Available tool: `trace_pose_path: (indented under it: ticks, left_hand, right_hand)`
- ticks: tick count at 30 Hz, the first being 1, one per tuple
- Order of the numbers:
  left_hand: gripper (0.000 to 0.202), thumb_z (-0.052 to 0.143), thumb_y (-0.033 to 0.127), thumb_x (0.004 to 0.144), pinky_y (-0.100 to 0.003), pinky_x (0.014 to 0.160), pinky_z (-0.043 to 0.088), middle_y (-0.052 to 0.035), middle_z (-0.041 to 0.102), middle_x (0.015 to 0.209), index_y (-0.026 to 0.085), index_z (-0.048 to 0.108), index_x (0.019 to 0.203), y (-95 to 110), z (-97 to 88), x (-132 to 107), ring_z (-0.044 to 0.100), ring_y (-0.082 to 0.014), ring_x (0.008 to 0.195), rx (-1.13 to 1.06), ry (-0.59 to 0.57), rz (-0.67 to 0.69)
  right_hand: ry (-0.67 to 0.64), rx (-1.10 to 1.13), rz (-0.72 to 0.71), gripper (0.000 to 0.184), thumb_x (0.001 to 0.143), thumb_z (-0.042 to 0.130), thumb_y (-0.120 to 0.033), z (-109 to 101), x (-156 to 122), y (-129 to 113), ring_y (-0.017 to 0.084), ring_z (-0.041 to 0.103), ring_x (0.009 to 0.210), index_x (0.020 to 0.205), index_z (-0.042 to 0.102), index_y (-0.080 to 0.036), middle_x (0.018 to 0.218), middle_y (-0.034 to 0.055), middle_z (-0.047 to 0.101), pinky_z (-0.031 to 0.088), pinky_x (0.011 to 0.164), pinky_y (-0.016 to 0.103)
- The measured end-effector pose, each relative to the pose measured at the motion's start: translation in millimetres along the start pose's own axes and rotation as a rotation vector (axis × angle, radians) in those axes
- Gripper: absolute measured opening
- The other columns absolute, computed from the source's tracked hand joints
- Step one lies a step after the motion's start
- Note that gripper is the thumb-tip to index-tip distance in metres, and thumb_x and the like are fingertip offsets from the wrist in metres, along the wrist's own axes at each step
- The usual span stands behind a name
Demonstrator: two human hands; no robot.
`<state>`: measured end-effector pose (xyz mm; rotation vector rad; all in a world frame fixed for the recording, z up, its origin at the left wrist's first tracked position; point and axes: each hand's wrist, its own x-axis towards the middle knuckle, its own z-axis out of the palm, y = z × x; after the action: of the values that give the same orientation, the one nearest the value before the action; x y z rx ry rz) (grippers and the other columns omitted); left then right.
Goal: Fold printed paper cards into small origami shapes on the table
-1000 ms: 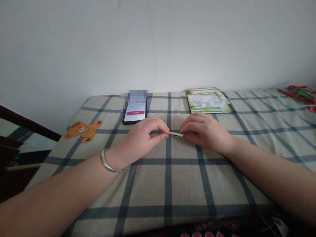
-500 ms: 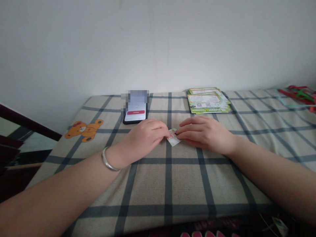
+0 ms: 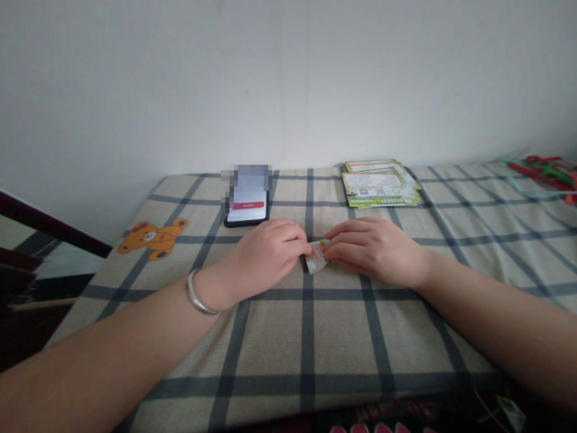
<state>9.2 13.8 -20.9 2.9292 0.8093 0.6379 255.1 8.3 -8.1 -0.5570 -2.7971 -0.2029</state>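
Observation:
A small printed paper piece [image 3: 317, 258], whitish with orange and green print, lies between my two hands over the checked tablecloth [image 3: 265, 349]. My left hand [image 3: 274, 249], with a silver bangle on its wrist, pinches the paper's left edge. On the opposite side, my right hand [image 3: 372, 248] grips the right edge, its fingers close together. Both sets of fingertips partly cover the paper. Just behind my left hand lies a smartphone [image 3: 247, 213] with its screen lit and a red button showing; its upper part is pixelated.
Green-and-white printed cards [image 3: 381, 186] are stacked near the wall at the back. An orange bear cutout [image 3: 155, 239] lies on the left. Red and green items [image 3: 552, 174] sit at the far right edge. A dark rail [image 3: 54, 222] stands beyond the table's left side.
The paper piece has turned slightly and come a little nearer to me, and it looks more bent. My hands have shifted only slightly; the other things are unmoved.

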Motion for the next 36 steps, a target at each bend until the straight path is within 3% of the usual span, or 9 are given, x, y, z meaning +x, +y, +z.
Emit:
trace_pose_path:
  ticks: [3,7,17,25,36]
  left_hand:
    - [0.012,0.056,0.02,0.085,-0.038,0.085,0.045,-0.0042,0.064,0.09,0.019,0.068,0.086,5,-4.9,1,0.057,-0.0199,0.091,0.025,0.002,0.058]
    - [0.018,0.06,0.035,0.088,-0.037,0.083,0.045,-0.0035,0.066,0.091,0.019,0.067,0.089,8,-5.8,0,0.058,-0.0199,0.088,0.058,-0.053,0.109]
    - [0.016,0.056,0.027,0.09,-0.035,0.084,0.044,-0.0033,0.065,0.086,0.017,0.065,0.08,2,-1.8,0,0.058,-0.0183,0.085,0.097,-0.055,0.067]
    - [0.016,0.056,0.026,0.091,-0.035,0.085,0.044,-0.0025,0.067,0.091,0.017,0.065,0.082,-4,1.5,0,0.059,-0.0175,0.088,0.086,-0.025,0.074]
    - [0.011,0.06,0.021,0.088,-0.034,0.082,0.043,-0.001,0.067,0.084,0.016,0.063,0.078,-3,-0.5,3,0.06,-0.017,0.084,0.021,0.006,-0.004]
  right_hand:
    - [0.002,-0.013,-0.003,0.021,0.096,0.048,-0.023,-1,1,-2,0.022,0.063,0.1,0.102,0.066,-0.016,0.096,0.0078,0.072,0.049,0.082,0.036]
    - [0.008,0.028,0.033,0.022,0.097,0.047,-0.026,1,1,-2,0.02,0.064,0.093,0.1,0.067,-0.017,0.093,0.0073,0.071,0.048,0.08,0.034]
    - [-0.002,0.135,0.093,0.036,0.09,0.055,-0.048,4,-3,5,0.019,0.064,0.089,0.106,0.066,-0.019,0.093,0.0061,0.07,0.046,0.078,0.033]
    - [0.002,0.052,0.132,0.018,0.091,0.056,-0.031,3,-5,7,0.018,0.061,0.088,0.101,0.068,-0.022,0.1,0.003,0.069,0.043,0.077,0.032]
    - [-0.029,-0.011,0.243,0.025,0.093,0.048,-0.03,0,2,-1,0.017,0.053,0.074,0.079,0.066,-0.019,0.076,0.0034,0.061,0.037,0.066,0.031]
